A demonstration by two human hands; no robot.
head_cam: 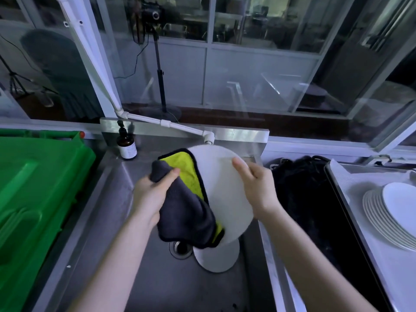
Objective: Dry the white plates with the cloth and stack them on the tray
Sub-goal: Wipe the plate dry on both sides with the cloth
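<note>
I hold a white plate [221,188] tilted on edge over the steel sink [157,278]. My right hand [256,188] grips its right rim, thumb on the face toward me. My left hand [153,194] grips a dark grey cloth [186,217] with a yellow-green inner side, laid against the plate's left part. Below, another white plate [217,257] lies in the sink beside the drain. At the right, a stack of several white plates [391,212] sits on a metal tray [344,192] lined with white mesh.
A green plastic crate [33,199] fills the left counter. A brown pump bottle [127,146] stands at the sink's back left corner. A white faucet pipe [180,127] ends just above the held plate. A black bag [301,199] lies between sink and tray.
</note>
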